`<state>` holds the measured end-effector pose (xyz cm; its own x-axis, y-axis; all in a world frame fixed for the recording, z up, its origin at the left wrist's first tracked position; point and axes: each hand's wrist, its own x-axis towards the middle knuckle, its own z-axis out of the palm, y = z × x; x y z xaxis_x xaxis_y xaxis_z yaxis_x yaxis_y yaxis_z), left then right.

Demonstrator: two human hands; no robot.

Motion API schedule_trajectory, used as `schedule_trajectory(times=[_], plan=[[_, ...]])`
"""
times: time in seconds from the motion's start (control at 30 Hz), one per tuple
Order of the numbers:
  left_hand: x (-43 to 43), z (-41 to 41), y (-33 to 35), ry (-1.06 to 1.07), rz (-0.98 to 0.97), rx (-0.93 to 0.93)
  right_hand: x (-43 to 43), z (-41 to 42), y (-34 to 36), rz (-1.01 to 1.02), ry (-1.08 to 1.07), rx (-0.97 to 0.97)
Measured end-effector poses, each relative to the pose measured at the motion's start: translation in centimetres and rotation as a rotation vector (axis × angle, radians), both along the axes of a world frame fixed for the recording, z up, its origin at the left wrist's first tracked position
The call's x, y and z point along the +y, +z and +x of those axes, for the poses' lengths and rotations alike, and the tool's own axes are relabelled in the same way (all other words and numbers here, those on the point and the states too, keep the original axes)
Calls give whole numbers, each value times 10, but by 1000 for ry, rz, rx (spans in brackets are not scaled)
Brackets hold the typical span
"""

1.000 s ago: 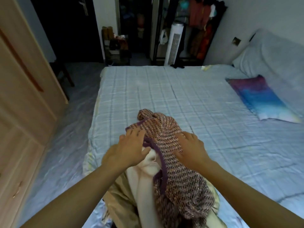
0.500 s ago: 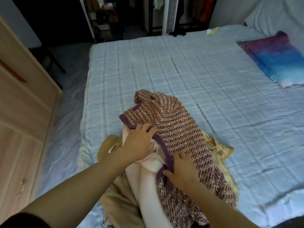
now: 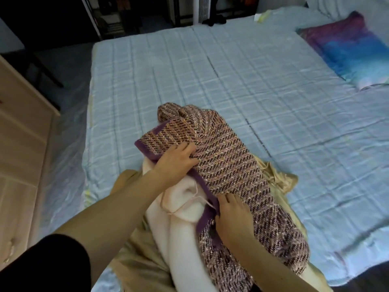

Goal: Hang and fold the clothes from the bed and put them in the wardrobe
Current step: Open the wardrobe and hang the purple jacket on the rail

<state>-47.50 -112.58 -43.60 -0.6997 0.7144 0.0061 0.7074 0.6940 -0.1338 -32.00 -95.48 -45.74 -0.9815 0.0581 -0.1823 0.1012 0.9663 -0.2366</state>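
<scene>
The pink-and-purple woven tweed jacket [image 3: 227, 161] lies on the pale blue checked bed [image 3: 210, 70]. Its long axis runs diagonally, and its bunched end points away from the person and slightly left. The left hand [image 3: 174, 160] has its fingers [image 3: 186, 148] curled round the purple-trimmed edge. The right hand [image 3: 233, 216] pinches the same trim nearer the person. Beneath both sets of fingers lies a cream fleece garment [image 3: 185, 239].

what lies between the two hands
In the head view, the purple trim of the tweed jacket and a cream garment lie between left hand and right hand.
</scene>
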Motion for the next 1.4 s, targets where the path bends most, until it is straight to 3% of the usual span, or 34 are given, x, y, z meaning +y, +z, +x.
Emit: schedule_trajectory(times=[0.3, 0.67, 0.97, 1.1, 1.4], plan=[[-7, -7, 31, -96, 135, 107, 38, -10, 39, -62, -5, 232], [-6, -10, 196, -21, 392, 48, 71, -41, 174, -171, 2, 502], [-12, 20, 305, -13, 491, 167, 80, -42, 284, -231, 94, 720], [-4, 36, 337, 38, 625, 186, 87, -44, 327, -239, 113, 837], [50, 68, 464, 64, 831, 544, 113, -48, 452, -238, 107, 1178]])
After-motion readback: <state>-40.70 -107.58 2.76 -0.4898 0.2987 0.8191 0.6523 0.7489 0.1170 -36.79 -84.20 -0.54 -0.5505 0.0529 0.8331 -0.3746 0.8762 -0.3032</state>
